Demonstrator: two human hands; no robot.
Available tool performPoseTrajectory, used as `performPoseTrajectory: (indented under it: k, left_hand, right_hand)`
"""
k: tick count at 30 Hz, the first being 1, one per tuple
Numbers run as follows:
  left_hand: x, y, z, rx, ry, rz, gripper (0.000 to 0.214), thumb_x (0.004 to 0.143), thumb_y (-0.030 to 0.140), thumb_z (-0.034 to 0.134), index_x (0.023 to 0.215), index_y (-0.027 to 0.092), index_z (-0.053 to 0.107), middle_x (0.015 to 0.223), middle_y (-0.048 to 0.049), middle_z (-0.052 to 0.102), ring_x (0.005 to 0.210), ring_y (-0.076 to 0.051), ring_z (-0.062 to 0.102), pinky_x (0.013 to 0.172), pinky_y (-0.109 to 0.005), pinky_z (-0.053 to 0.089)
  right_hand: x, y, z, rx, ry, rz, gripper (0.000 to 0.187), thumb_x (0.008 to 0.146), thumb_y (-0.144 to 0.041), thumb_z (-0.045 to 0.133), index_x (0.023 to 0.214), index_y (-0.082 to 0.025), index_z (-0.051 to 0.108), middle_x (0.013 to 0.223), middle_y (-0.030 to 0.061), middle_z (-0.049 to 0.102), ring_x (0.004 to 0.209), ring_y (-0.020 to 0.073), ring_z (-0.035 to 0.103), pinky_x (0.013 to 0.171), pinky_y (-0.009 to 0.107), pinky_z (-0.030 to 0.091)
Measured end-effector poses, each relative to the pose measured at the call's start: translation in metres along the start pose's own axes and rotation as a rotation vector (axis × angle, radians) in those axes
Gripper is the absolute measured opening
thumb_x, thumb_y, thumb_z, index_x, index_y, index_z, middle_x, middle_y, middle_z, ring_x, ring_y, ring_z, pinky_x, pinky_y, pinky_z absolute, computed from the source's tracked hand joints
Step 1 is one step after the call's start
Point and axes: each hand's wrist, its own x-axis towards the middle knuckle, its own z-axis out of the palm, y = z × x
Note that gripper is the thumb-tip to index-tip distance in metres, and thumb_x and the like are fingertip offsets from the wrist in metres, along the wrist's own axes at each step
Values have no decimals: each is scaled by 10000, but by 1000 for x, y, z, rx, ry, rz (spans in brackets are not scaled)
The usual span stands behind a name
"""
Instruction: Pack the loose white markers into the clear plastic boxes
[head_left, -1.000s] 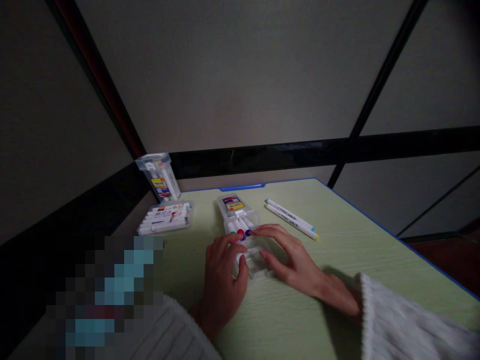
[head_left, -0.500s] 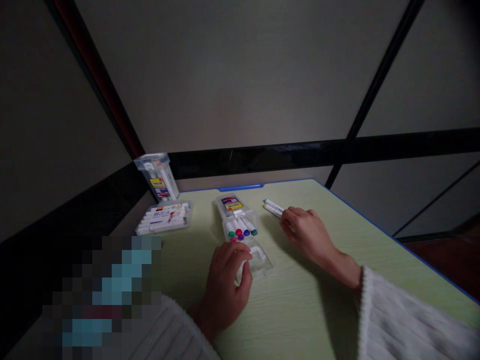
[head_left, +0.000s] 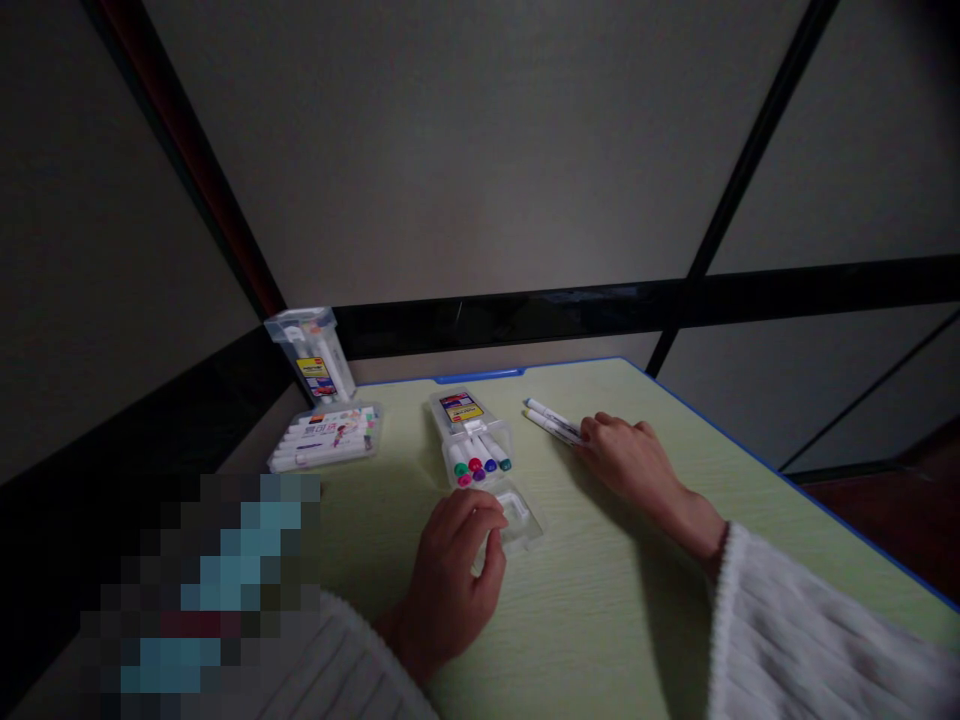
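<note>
Two white markers point(head_left: 553, 421), one with a blue end and one with a yellow end, lie side by side on the table. My right hand point(head_left: 634, 462) is closed at their near right ends, its fingers bent over them and the fingertips partly hidden. A clear plastic marker case point(head_left: 459, 418) lies on its back with its lid point(head_left: 523, 525) folded down towards me. Several markers point(head_left: 484, 462) with green, red, blue, pink and purple ends show in its mouth. My left hand point(head_left: 456, 580) rests at the lid's left edge, fingers loosely curved and thumb apart from them.
At the back left, a closed clear marker case point(head_left: 319, 362) stands upright. A flat case of white markers point(head_left: 328, 437) lies before it. The pale green table point(head_left: 570, 620) has a blue edge, and a wall point(head_left: 480, 150) rises behind it. Blurred blocks cover the lower left.
My right hand has slid a little to the right along the two markers, so more of their length shows. The left hand and the cases stay in place.
</note>
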Motion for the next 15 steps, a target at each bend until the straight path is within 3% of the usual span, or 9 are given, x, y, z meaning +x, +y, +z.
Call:
performPoseTrajectory:
  k: [15]
  left_hand:
    - [0, 1, -1, 3, 1, 26, 179, 737, 16, 444, 771, 170, 529, 784, -46, 575, 751, -151, 558, 680, -267, 478]
  right_hand:
    - [-2, -6, 6, 20, -32, -45, 170, 844, -236, 444, 805, -123, 565, 779, 93, 667, 689, 211, 619, 595, 301, 227]
